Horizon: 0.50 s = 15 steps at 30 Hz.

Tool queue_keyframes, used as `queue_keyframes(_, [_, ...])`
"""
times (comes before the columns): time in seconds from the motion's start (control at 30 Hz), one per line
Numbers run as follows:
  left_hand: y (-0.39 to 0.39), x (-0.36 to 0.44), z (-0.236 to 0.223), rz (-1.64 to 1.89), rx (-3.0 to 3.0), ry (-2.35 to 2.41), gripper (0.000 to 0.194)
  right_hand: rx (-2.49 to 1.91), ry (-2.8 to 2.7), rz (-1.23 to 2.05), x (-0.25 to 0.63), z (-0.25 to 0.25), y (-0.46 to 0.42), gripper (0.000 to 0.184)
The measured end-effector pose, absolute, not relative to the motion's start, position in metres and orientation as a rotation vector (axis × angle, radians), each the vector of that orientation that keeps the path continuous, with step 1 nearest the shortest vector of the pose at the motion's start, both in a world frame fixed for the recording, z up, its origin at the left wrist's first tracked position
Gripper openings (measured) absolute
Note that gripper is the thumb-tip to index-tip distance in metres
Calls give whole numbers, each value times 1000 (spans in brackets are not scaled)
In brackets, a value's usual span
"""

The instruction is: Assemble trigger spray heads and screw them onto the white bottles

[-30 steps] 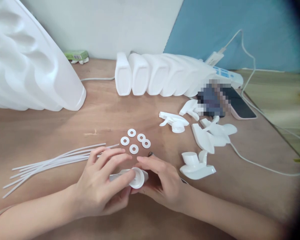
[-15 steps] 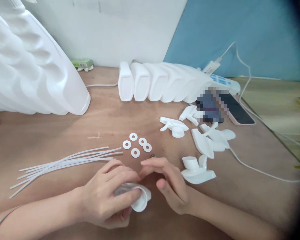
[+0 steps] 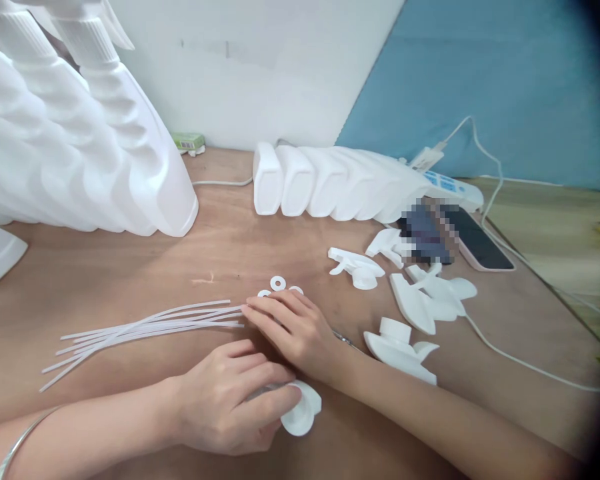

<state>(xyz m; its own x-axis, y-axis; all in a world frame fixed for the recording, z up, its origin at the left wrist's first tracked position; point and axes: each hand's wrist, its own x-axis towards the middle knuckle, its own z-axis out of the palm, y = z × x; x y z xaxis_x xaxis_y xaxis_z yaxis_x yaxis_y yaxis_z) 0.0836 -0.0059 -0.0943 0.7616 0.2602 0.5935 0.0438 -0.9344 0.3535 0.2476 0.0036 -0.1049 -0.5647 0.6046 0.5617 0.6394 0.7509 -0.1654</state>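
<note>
My left hand (image 3: 237,403) is closed around a white spray trigger head (image 3: 303,410) low in the middle, its round cap end poking out past my thumb. Just beyond it, my right hand (image 3: 297,333) is stretched out flat, palm down, partly over several white ring washers (image 3: 278,283). Its fingertips reach the right ends of a loose bundle of thin white plastic tubes (image 3: 145,327) lying to the left. Whether they touch a tube is unclear. Right of that hand lie several more trigger heads (image 3: 357,267), and a thin metal tool (image 3: 344,338) shows partly behind the wrist.
White bottles with spray tops (image 3: 155,180) stand at the left. Several white bottles (image 3: 297,183) lie in a row at the back. A phone (image 3: 483,240), a power strip (image 3: 455,190) and a white cable (image 3: 520,363) are at the right. A small green box (image 3: 187,141) sits by the wall.
My right hand has left the trigger head and moved left over the washers to the tube ends. My left hand keeps the trigger head, now lower and farther right. The view has shifted.
</note>
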Motion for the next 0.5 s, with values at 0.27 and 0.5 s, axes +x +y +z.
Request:
queue_keyframes(0.27, [-4,82,-94,874,2561,282,30,-996,-2356,-199,242,-112,7,23])
queue_keyframes(0.5, [-2,80,-94,828,2463,367,36,-1148,-2172,-7,244,-109,6,22])
